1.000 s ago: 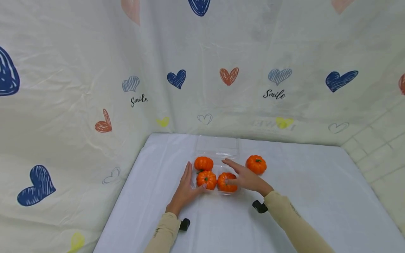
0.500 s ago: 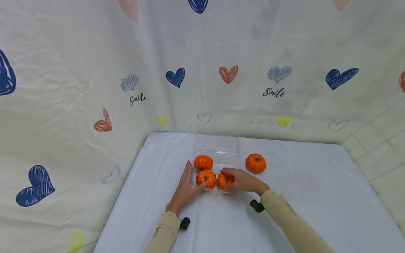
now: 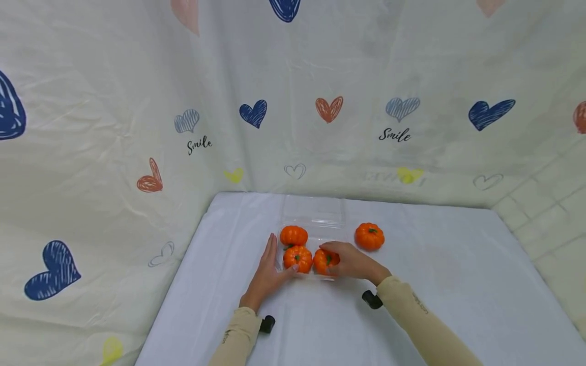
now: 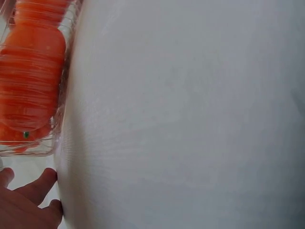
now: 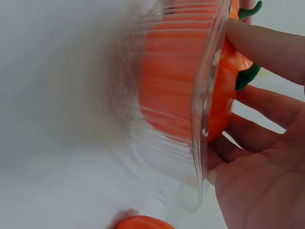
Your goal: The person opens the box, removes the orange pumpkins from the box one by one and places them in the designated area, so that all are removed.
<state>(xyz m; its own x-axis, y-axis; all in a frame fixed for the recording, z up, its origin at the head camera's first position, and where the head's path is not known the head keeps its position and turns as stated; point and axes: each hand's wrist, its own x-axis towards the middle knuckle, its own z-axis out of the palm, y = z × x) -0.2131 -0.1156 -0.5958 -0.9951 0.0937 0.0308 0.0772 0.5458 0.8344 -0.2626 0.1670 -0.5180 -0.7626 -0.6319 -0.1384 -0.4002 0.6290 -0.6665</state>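
Note:
A clear plastic clamshell box (image 3: 327, 234) lies with its lid (image 3: 313, 208) folded back, holding three small orange pumpkins. In the head view, one pumpkin (image 3: 294, 235) is at the back left and another (image 3: 297, 260) at the front left. My right hand (image 3: 354, 262) curls its fingers and thumb around the front right pumpkin (image 3: 324, 260); the right wrist view shows that pumpkin's green stem (image 5: 247, 78) above the box rim. Along the box's left side my left hand (image 3: 269, 277) lies with straight fingers, its thumb near the front left pumpkin.
Another orange pumpkin (image 3: 369, 237) sits outside the box to its right. A white cloth (image 3: 439, 274) covers the table, and a curtain (image 3: 293, 142) printed with hearts hangs behind it.
My right hand has moved from hovering over the front right pumpkin with spread fingers to gripping it. The left hand stays in place beside the box.

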